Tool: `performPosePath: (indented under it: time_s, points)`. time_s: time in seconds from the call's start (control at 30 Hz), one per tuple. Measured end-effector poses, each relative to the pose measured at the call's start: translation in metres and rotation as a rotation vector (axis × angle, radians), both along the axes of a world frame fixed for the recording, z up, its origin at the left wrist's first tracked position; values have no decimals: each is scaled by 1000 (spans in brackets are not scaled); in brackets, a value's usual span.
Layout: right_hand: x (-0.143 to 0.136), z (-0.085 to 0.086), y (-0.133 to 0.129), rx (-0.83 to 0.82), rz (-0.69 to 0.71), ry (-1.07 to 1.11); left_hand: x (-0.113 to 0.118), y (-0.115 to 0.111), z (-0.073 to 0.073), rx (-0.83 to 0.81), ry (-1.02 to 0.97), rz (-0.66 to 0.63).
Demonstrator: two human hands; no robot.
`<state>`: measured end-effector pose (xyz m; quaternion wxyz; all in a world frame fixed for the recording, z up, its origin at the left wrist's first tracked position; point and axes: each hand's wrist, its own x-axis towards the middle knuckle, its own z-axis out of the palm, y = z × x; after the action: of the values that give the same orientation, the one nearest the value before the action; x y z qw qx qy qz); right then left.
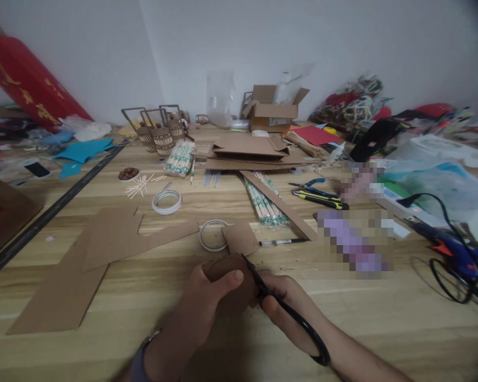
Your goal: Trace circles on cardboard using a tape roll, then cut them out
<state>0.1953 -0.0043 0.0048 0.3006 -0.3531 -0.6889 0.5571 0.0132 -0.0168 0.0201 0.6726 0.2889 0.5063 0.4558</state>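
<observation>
My left hand (207, 297) is closed on a roundish piece of brown cardboard (233, 297), its thumb lying across the top face. In my right hand (290, 307) is a pair of black-handled scissors (302, 321), with the blades at the cardboard's right edge. Part of the lower blade and of the fingers is hidden behind the cardboard. Just beyond my hands lie another small cut cardboard piece (241, 237) and a roll of tape (213, 236) that it partly overlaps. A black-and-white pen (282, 242) rests to their right.
Cardboard offcuts (115, 239) lie on the left, near a second tape roll (166, 202). A yellow utility knife (321, 199), pliers (310, 184) and a corded blue glue gun (458, 260) are on the right. Folded cardboard (250, 146), small lidded baskets (162, 139) and an open box (274, 114) stand behind.
</observation>
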Motion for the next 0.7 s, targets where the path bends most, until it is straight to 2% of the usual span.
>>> performPosePath:
  time_s: [0.2,0.37,0.6,0.7]
  points:
    - [1,0,-1,-8,1,-10,0,1,2,7,-17,34]
    - [1,1,-1,-3,9,6,-1,2,8,56,29,-12]
    - [1,-1,2,-19,12,17,-3,1,-3,-8,63,40]
    - [2,-1,3,-17,9,-9,-3,1,-2,-6,94,59]
